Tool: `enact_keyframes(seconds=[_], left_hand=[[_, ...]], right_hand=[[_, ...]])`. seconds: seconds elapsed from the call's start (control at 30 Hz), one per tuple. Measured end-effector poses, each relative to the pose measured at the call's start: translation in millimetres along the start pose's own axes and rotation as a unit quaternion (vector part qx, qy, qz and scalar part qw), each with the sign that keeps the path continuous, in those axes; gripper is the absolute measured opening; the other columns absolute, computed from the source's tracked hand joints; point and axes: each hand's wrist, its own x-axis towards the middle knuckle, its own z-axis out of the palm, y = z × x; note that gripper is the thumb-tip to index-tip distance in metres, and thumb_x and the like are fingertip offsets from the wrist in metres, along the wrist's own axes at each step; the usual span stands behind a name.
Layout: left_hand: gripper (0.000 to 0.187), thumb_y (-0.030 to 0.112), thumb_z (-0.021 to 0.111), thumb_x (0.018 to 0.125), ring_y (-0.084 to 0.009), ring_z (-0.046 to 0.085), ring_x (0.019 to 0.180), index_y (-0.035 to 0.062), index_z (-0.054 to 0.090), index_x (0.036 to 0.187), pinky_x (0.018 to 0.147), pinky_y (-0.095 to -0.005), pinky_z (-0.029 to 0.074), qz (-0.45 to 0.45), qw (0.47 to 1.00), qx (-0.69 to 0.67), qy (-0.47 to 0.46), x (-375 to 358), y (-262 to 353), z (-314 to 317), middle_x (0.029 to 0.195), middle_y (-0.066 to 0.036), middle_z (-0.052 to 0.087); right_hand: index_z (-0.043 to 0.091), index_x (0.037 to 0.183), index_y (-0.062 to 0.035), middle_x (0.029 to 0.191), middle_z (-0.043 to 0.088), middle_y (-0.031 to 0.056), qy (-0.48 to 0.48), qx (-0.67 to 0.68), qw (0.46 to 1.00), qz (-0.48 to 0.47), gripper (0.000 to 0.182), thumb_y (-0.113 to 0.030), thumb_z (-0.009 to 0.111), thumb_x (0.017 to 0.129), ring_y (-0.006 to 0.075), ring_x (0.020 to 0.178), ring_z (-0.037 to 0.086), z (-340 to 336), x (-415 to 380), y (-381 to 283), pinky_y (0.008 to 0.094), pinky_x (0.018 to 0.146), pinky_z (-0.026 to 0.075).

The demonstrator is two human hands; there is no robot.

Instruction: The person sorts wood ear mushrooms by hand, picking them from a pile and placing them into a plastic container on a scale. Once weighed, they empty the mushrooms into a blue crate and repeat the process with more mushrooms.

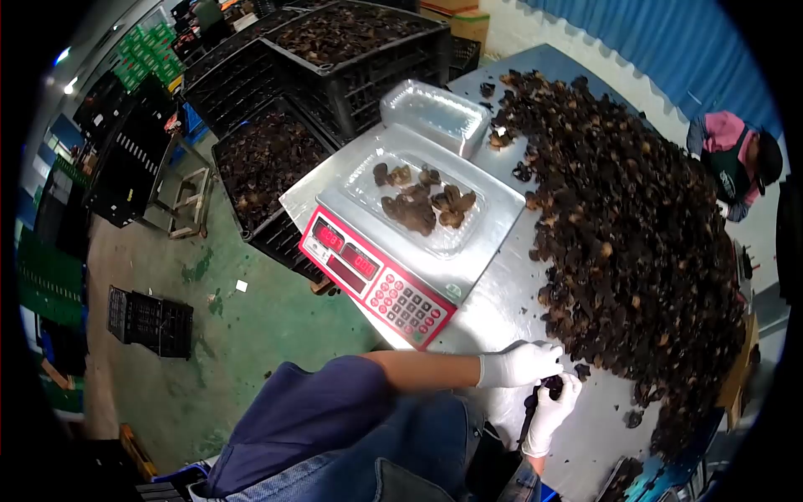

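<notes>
Both my hands wear white gloves and meet at the near edge of the metal table (502, 309). My left hand (523, 366) has its fingers closed around a dark mushroom piece (552, 386). My right hand (554, 410) holds the same piece from below. A big heap of dark mushrooms (636, 226) covers the table to the right of my hands. Further back stands a scale (401, 243) with a red keypad, carrying a clear plastic tray (368, 188) with several mushrooms in it.
A stack of empty clear trays (435, 113) sits behind the scale. Black crates (351, 42) filled with mushrooms stand at the back left, over a green floor with an empty crate (150, 322). Another person in pink (736, 159) works at the far right.
</notes>
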Motion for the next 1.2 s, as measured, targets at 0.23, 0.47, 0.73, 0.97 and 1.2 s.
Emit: enact_keyframes(seconds=[0.23,0.47,0.73,0.97,1.2], left_hand=[[0.047,0.018,0.074,0.074,-0.0261,0.059,0.093,0.0072,0.053,0.115,0.066,-0.0322,0.055,-0.093,0.99,0.034,0.101,7.7,-31.1,-140.2,0.105,-0.011,0.049],[0.034,0.012,0.068,0.071,-0.0276,0.061,0.093,0.0096,0.064,0.105,0.079,-0.0376,0.052,-0.185,0.954,0.087,0.222,-85.3,-131.3,-295.9,0.097,-0.01,0.055],[0.061,0.03,0.08,0.072,-0.0334,0.052,0.119,0.0121,0.062,0.127,0.104,-0.0426,0.042,-0.291,0.944,0.098,0.124,-146.3,-188.2,-313.5,0.123,-0.014,0.057],[0.084,0.038,0.082,0.069,-0.0371,0.038,0.138,0.012,0.05,0.143,0.115,-0.0467,0.03,-0.29,0.935,0.101,0.175,-153.4,-184.6,-311.8,0.145,-0.019,0.046],[0.054,0.011,0.077,0.076,-0.0354,0.054,0.121,-0.0011,0.058,0.126,0.104,-0.0424,0.043,-0.234,0.915,0.094,0.314,-111.8,-100.8,-289.4,0.126,-0.02,0.059]], right_hand=[[0.062,0.105,-0.0012,0.111,0.058,0.0134,-0.043,0.054,0.981,-0.179,0.04,0.01,0.065,0.067,0.0298,0.106,0.058,20.9,107.8,-125.8,0.0368,0.094,0.047],[0.066,0.111,-0.0039,0.108,0.061,0.0141,-0.226,0.149,0.933,-0.236,0.036,-0.009,0.07,0.076,0.0275,0.102,0.061,153.3,174.2,-269.0,0.0331,0.09,0.048],[0.061,0.128,-0.0069,0.116,0.062,0.014,-0.282,0.039,0.922,-0.262,0.047,-0.029,0.069,0.087,0.0271,0.103,0.062,179.7,179.0,-302.9,0.0343,0.09,0.049],[0.067,0.111,0.0004,0.111,0.065,0.011,-0.096,0.064,0.99,-0.086,0.025,0.004,0.061,0.087,0.0209,0.099,0.064,65.5,157.7,-190.1,0.0291,0.087,0.05],[0.064,0.112,-0.0024,0.103,0.062,0.0147,0.018,-0.168,0.983,-0.069,0.028,-0.002,0.068,0.084,0.03,0.091,0.061,-15.3,20.2,-31.7,0.0366,0.082,0.05]])
